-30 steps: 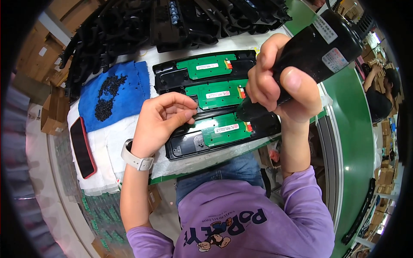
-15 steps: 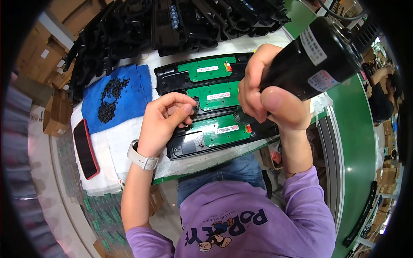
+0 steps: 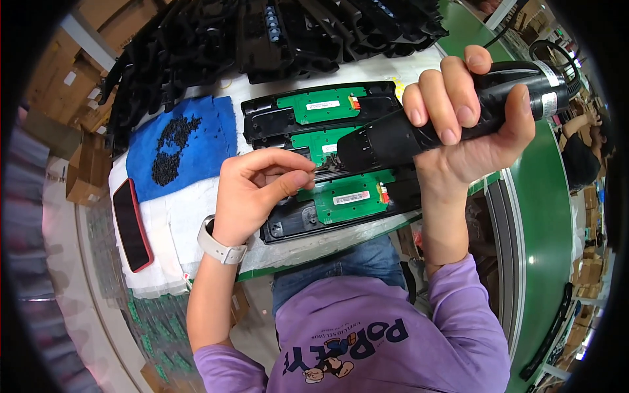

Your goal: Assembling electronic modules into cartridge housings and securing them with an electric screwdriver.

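Note:
My right hand [image 3: 452, 160] is wrapped round a black electric screwdriver [image 3: 386, 143], held nearly level with its nose pointing left. At its tip sits a small cluster of dark bits [image 3: 332, 162] that look like screws. My left hand [image 3: 252, 187] is closed close to that tip, thumb and forefinger pinched; what they hold, if anything, is too small to make out. Beneath both hands lie three black curved panels [image 3: 295, 226], stacked front to back, each carrying a green circuit board [image 3: 324, 213]. The screwdriver partly covers the middle board [image 3: 308, 141].
Left of the panels, a blue cloth [image 3: 213, 131] bears a heap of small black screws [image 3: 167, 164]. A red-edged phone [image 3: 131, 226] lies at the table's left edge. Black plastic housings [image 3: 288, 46] are piled along the back. A cable [image 3: 557, 49] runs from the screwdriver.
My right hand has swung the screwdriver from upright over the near panel to nearly level, its tip now beside my left fingers. My left hand has shifted slightly right.

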`<state>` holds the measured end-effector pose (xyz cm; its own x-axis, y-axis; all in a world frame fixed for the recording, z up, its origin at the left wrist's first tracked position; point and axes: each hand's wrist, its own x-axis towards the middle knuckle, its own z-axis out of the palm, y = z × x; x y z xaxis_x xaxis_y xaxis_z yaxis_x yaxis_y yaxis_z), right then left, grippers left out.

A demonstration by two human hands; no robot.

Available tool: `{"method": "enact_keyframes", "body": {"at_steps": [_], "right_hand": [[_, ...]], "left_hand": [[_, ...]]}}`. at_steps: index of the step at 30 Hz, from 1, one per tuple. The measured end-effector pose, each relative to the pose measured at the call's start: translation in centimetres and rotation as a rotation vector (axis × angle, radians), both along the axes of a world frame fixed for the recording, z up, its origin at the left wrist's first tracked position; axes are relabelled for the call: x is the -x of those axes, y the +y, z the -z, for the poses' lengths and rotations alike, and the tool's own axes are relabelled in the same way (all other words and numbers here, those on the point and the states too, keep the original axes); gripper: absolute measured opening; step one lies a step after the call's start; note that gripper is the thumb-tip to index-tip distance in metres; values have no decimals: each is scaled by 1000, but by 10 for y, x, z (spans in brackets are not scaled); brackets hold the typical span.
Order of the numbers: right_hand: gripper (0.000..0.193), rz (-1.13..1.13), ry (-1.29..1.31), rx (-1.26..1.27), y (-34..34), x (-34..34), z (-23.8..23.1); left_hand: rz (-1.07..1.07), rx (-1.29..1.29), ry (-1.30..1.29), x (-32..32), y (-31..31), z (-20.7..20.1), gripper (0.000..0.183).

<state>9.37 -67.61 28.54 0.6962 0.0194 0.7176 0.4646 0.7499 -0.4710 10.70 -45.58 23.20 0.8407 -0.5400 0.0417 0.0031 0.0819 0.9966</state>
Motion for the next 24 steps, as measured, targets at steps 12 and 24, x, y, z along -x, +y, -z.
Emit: {"method": "enact_keyframes", "body": {"at_steps": [12,24], "right_hand": [[38,48,89,-38,12,6,5],[31,14,162,221,4,24,-1]], "left_hand": [[4,20,24,-3,1,5,13],[-456,-590,-794,-22,18,-3,31]]}}
